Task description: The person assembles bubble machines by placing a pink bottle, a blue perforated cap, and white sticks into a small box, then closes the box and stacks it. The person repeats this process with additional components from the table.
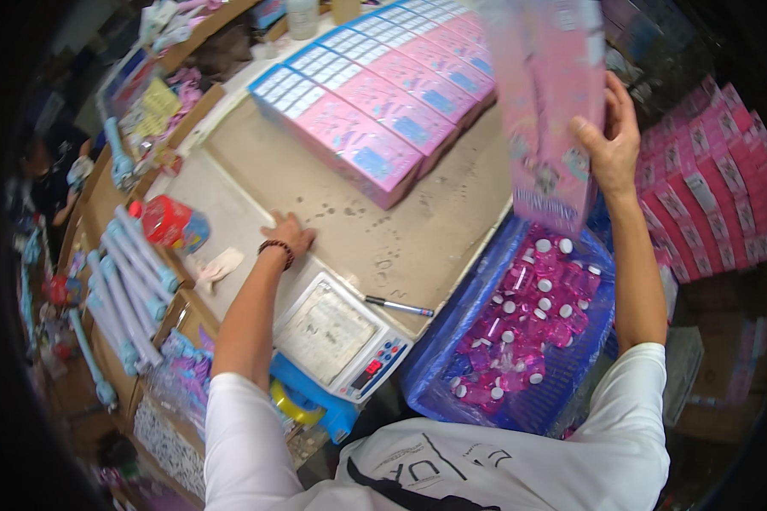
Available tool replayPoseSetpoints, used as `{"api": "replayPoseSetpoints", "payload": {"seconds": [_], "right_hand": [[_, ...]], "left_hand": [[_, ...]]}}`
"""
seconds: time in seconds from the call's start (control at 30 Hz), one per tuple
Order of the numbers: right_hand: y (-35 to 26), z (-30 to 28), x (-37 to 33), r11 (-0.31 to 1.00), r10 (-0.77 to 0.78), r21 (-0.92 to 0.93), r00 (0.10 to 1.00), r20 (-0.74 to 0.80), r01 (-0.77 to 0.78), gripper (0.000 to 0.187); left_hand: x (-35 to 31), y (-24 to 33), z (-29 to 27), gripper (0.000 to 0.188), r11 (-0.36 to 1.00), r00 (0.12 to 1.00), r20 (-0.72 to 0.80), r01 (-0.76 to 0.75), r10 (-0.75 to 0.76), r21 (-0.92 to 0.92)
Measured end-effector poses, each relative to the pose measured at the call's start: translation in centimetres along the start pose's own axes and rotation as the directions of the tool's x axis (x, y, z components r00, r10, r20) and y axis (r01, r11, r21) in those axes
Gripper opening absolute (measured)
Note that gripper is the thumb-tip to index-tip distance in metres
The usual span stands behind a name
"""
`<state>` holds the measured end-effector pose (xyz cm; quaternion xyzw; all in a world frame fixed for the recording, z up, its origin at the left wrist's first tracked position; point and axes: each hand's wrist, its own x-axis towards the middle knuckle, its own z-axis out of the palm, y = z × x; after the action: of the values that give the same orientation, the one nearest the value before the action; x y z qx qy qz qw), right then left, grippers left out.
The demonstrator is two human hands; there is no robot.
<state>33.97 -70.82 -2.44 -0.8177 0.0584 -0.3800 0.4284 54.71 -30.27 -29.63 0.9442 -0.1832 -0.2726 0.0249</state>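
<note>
My right hand [615,140] is closed on a pink printed box [547,128], held upright above the far end of a blue crate [452,341]. The box is slightly blurred. Small bottles of pink liquid with white caps [520,315] fill the crate, which has a clear plastic liner. My left hand [289,238], a dark bead bracelet on its wrist, rests on the tabletop [349,230] with its fingers spread and nothing in them. Beyond it, a row of pink and blue boxes [366,94] lies side by side along the table.
A digital scale [328,332] stands near my left forearm, with a black marker pen [399,306] beside it. A red-lidded jar [175,223] and pale blue-tipped tubes [128,285] sit at left. Stacked pink boxes [712,187] rise at right. Below the scale is a tape dispenser [302,404].
</note>
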Motion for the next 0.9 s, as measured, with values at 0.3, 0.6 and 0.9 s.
{"api": "replayPoseSetpoints", "payload": {"seconds": [0.3,0.6,0.9], "right_hand": [[-4.7,20.8,-5.7,0.953,0.172,-0.303,0.84,0.514,-0.009,0.078],[-1.9,36.0,-5.9,0.844,0.332,-0.536,0.801,0.498,-0.016,0.069],[1.5,38.3,-8.0,0.796,0.163,-0.543,0.768,0.62,0.269,0.063]], "left_hand": [[-13.8,-3.7,-4.7,0.02,0.533,0.857,-0.516,-0.428,-0.018,-0.73],[-31.2,-8.2,-1.9,0.006,0.552,0.79,-0.592,-0.426,-0.159,-0.717],[-36.3,-8.2,3.7,0.006,0.313,0.861,-0.411,-0.319,-0.298,-0.895]]}}
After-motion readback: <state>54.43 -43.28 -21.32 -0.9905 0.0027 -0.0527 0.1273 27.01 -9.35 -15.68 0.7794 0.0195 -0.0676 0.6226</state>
